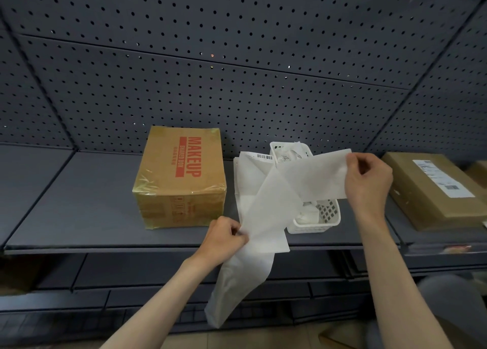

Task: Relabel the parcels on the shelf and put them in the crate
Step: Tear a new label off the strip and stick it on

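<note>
Head view shows both hands stretching a long white label strip (276, 203) over the dark shelf (79, 217): left hand (224, 239) pinches its middle, right hand (369, 180) pinches its upper end. Behind it sit a white basket (319, 223), a taped "MAKEUP" parcel (181, 174) and white sheets (247, 180).
</note>
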A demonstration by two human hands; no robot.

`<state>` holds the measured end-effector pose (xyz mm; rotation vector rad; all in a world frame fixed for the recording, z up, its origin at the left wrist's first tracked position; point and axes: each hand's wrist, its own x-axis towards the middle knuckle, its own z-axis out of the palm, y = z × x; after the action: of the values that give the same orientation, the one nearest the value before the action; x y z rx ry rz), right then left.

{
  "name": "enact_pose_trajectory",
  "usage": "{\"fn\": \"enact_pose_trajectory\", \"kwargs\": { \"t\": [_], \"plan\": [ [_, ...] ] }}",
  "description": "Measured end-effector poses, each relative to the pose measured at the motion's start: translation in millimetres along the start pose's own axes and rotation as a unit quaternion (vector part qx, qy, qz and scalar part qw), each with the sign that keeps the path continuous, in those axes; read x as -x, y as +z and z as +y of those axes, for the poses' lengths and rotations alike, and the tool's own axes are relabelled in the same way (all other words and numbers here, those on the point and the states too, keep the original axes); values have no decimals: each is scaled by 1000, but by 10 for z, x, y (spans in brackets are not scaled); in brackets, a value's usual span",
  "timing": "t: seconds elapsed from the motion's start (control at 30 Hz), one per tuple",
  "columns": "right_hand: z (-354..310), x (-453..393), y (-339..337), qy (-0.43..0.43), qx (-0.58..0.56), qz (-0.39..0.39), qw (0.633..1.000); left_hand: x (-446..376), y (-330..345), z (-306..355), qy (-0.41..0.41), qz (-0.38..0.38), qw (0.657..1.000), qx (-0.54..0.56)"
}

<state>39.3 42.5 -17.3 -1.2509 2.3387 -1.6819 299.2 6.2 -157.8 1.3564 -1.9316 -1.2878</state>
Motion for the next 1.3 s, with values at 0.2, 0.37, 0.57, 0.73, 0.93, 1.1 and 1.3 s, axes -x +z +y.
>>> {"fn": "enact_pose_trajectory", "kwargs": {
  "t": [0.2,0.37,0.57,0.73,0.93,1.1,1.3],
  "plan": [
    [-49,-117,-123,12,-12,62,998,5,-23,7,1,-2,1000,-6],
    [-137,-116,-182,11,-36,102,994,36,-37,29,16,-31,999,-25],
    [-246,-5,-87,-21,-46,78,996,132,-80,164,50,-109,993,-4],
    [-281,69,52,-40,-46,39,997,180,-139,209,61,-71,987,-127],
    [-329,164,191,-64,-48,-3,997,250,-328,340,148,21,931,-333],
    [-405,283,323,-86,-47,-45,994,219,-462,473,165,12,971,-174],
    [-558,444,473,-167,-56,-52,983,174,-684,885,128,3,985,115]
  ]
}}
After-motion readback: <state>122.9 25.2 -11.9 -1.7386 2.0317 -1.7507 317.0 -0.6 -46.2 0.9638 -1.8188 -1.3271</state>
